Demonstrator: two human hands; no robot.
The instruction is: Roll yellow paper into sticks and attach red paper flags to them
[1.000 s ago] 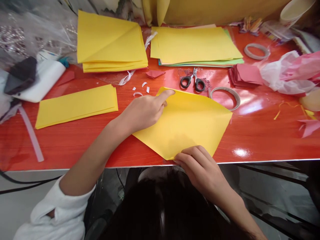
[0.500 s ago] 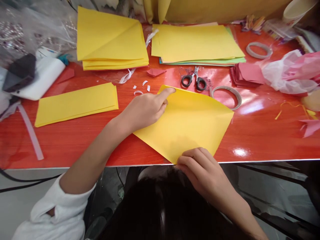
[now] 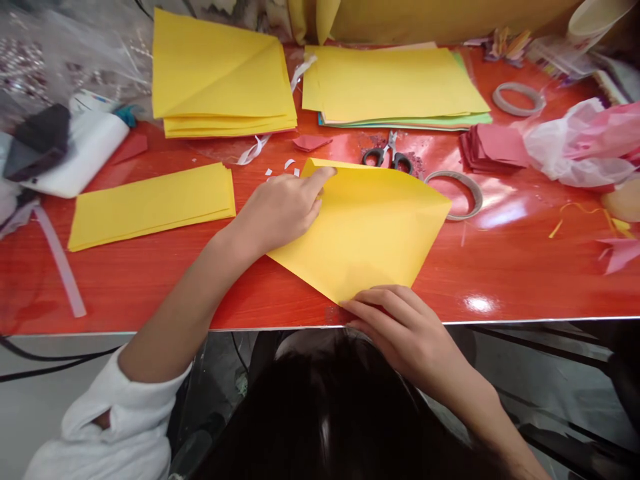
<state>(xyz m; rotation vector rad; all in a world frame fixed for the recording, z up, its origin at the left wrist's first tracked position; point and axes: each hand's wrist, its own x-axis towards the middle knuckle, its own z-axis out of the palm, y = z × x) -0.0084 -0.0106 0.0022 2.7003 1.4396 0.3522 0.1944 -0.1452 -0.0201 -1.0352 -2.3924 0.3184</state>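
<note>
Beside the scissors (image 3: 389,149), left hand (image 3: 281,208) presses yellow paper (image 3: 367,230), grip unclear; right hand (image 3: 407,325) pinches it; slipping could skew creases.

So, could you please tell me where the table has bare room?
Right of the yellow sheet, between the nearer tape ring and the front edge; also between the narrow yellow stack and that edge. Paper stacks crowd the back.

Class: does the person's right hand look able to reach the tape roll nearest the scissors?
Probably yes: from the near corner of the yellow sheet, the right hand has bare red tabletop toward the tape roll; the sheet hides only part of the roll's left side.
</note>
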